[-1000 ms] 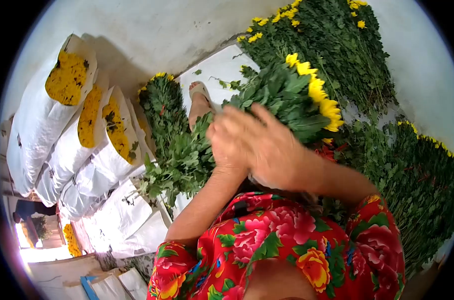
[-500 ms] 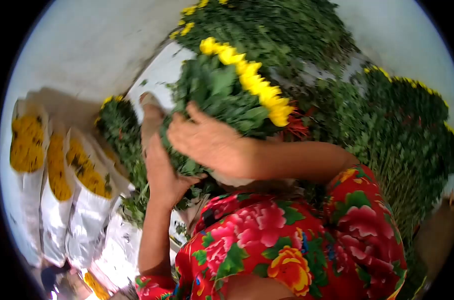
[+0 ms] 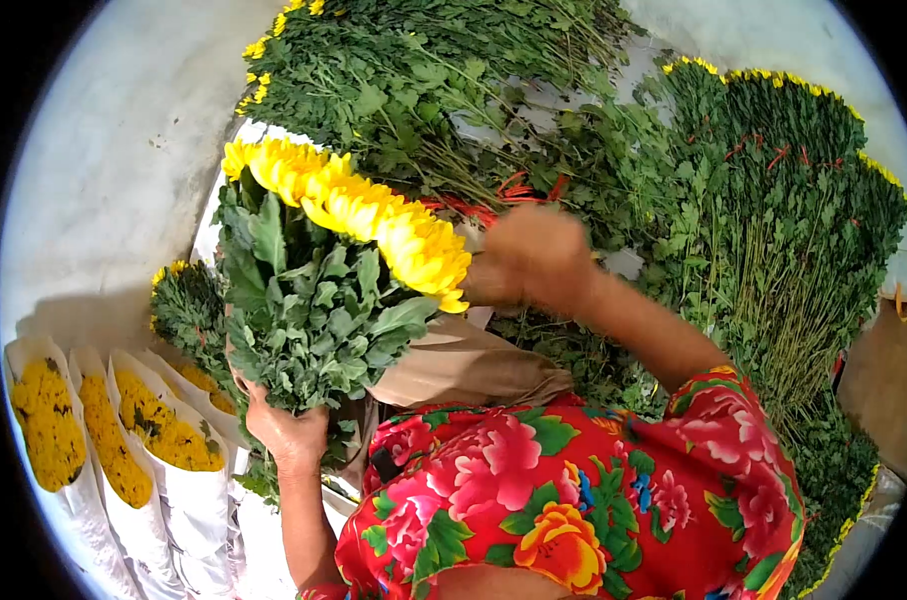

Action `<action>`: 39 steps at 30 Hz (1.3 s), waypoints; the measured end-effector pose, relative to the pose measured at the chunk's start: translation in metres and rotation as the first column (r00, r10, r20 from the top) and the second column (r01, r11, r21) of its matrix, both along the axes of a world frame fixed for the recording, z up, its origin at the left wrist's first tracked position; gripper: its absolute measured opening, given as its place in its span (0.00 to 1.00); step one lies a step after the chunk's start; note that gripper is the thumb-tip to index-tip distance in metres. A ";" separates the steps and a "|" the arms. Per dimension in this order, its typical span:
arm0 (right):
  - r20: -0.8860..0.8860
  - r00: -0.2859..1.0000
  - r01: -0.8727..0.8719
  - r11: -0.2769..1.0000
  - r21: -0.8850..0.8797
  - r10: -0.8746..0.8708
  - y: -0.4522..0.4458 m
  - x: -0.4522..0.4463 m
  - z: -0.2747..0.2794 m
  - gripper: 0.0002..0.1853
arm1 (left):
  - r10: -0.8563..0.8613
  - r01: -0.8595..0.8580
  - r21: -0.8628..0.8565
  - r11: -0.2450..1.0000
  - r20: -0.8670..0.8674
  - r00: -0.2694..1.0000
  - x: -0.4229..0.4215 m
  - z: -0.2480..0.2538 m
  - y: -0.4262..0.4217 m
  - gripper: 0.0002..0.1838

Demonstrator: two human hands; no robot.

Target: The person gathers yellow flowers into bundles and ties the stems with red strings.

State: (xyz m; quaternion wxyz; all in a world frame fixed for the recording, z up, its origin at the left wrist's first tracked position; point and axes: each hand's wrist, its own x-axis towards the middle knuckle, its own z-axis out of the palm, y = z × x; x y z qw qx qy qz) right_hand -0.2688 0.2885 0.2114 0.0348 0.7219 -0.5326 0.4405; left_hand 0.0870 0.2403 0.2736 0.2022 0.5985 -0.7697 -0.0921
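A bunch of yellow chrysanthemums (image 3: 309, 320), its flower heads lined up in a row along the top, is in my left hand (image 3: 282, 425). The fingers of that hand are wrapped round the leafy stems low down and are partly hidden behind leaves. My right hand (image 3: 536, 255) is beside the row of blooms, apart from the bunch, and smeared by motion, so its fingers cannot be made out. Close to it lie red ties (image 3: 484, 208) on the leafy stems.
White sleeves (image 3: 179, 490) packed with yellow flowers stand at the lower left. A pile of chrysanthemums (image 3: 424, 75) lies at the back, and red-tied bunches (image 3: 774, 200) are stacked on the right. A smaller bunch (image 3: 189, 310) rests near the wall at left.
My right hand has left the bunch's leaves and moved right toward the red ties. The bunch has shifted left and down in view, with my left hand now gripping it below; the view has also shifted.
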 end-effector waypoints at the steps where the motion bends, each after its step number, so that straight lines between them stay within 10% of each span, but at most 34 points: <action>1: 0.077 0.990 0.106 0.980 0.166 -0.120 -0.009 -0.031 -0.044 0.08 | -0.013 0.013 -0.003 1.000 0.010 1.000 -0.001 0.001 -0.001 0.26; 5: -0.168 0.899 0.416 0.674 0.611 -0.403 -0.048 -0.101 -0.163 0.11 | -0.078 0.078 0.020 0.997 0.029 0.996 0.010 -0.005 -0.008 0.22; 14: -0.686 0.700 0.530 0.497 0.687 0.202 -0.127 -0.097 -0.218 0.13 | 0.000 0.003 0.084 0.996 -0.034 0.999 -0.002 0.010 0.002 0.19; 22: -0.621 0.777 0.510 0.678 0.529 -0.099 -0.089 -0.166 -0.196 0.12 | -0.053 0.056 0.131 0.990 -0.022 0.998 0.005 0.013 -0.002 0.21; 26: -0.667 0.487 0.872 0.349 0.342 -0.563 -0.037 -0.238 -0.140 0.09 | -0.143 0.140 0.065 0.988 0.053 0.988 0.009 0.010 -0.006 0.23; 29: -0.338 0.388 0.912 0.306 0.272 -0.857 0.002 -0.263 -0.103 0.06 | -0.006 0.025 0.193 0.981 -0.096 0.995 0.014 0.000 -0.011 0.25; 32: -0.100 0.372 0.855 0.298 0.425 -0.923 0.000 -0.253 -0.087 0.08 | 0.064 -0.010 0.251 0.968 -0.207 0.976 0.019 0.002 -0.019 0.22; 34: 0.088 0.612 0.626 0.550 0.553 -0.786 -0.018 -0.208 -0.092 0.13 | -0.057 0.112 0.280 0.953 -0.198 0.979 0.020 0.020 -0.020 0.19; 37: 0.379 0.678 0.216 0.664 0.716 -0.629 -0.065 -0.055 -0.046 0.19 | -0.495 0.394 0.314 0.864 0.389 0.777 0.037 0.047 -0.017 0.14; 39: 0.321 0.944 -0.147 0.773 0.618 -0.078 -0.069 0.042 0.010 0.14 | -0.255 0.285 0.528 0.800 -0.132 0.958 0.021 0.087 -0.014 0.17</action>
